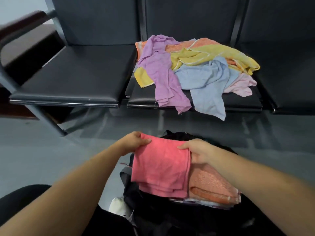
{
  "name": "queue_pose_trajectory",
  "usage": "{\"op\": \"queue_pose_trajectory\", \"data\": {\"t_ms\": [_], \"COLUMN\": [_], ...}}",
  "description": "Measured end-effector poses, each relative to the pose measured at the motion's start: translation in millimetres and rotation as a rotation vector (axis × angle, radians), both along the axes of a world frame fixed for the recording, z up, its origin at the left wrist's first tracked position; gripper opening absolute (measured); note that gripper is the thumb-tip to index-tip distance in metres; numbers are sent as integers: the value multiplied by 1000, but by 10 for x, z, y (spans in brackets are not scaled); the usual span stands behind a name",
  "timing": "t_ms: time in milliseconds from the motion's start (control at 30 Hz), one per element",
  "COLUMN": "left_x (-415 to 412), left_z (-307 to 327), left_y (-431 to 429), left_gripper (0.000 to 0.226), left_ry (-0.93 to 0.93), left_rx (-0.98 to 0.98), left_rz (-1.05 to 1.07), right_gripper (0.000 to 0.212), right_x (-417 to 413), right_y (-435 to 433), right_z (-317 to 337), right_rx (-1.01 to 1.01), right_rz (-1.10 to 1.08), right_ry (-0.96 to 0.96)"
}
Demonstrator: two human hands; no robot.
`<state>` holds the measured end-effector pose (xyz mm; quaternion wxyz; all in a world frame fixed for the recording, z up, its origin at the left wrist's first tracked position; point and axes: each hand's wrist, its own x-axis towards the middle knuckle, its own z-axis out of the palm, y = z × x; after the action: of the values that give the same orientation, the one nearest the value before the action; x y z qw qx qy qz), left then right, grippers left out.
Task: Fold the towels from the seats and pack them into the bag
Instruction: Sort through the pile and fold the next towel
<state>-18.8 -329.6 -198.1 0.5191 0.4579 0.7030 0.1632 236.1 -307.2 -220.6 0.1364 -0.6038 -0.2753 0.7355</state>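
Observation:
A folded pink towel (162, 167) hangs over the open black bag (170, 217) on the floor in front of me. My left hand (136, 140) grips its far left corner and my right hand (196, 150) grips its far right corner. Beneath it in the bag lies a folded orange towel (211, 184). On the middle seat (143, 97) sits a loose pile of towels: a purple one (162, 72), a yellow one (213, 55), a light blue one (206, 82), a pale pink one (242, 86) and an orange one underneath.
The black left seat (76, 77) holds nothing, and a third seat (289, 79) is at the right. A metal bench leg (49, 120) stands at the left on the grey floor. A white object (117, 205) lies beside the bag.

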Motion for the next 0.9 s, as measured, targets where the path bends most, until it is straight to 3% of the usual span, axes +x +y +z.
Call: {"op": "queue_pose_trajectory", "data": {"t_ms": [133, 200, 300, 333, 433, 467, 700, 800, 900], "left_x": [94, 151, 214, 210, 232, 263, 309, 222, 218], "left_z": [-337, -444, -547, -597, -790, -796, -1032, -1023, -996], "left_y": [-47, -5, 33, 14, -89, -140, -233, -264, -334], "left_gripper": [12, 14, 7, 20, 75, 79, 39, 35, 33], "left_ry": [161, 138, 204, 267, 218, 221, 203, 138, 199], "left_rx": [-15, -31, -49, -91, -228, -273, -316, -360, -343], "left_rz": [-32, 17, -12, -53, -110, -142, -23, 10, -64], "right_gripper": [16, 18, 11, 14, 22, 22, 8, 19, 24], "right_x": [-53, -80, -149, -168, -200, -203, -226, -249, -266], "right_y": [9, 65, 156, 183, 221, 220, 236, 273, 258], "right_z": [-309, -432, -515, -529, -596, -621, -657, -667, -596], "right_rx": [193, 274, 367, 389, 405, 398, 357, 314, 338], "right_rz": [3, 61, 193, 237, 317, 323, 215, 146, 266], "right_ry": [-344, -500, -628, -652, -676, -690, -709, -620, -715]}}
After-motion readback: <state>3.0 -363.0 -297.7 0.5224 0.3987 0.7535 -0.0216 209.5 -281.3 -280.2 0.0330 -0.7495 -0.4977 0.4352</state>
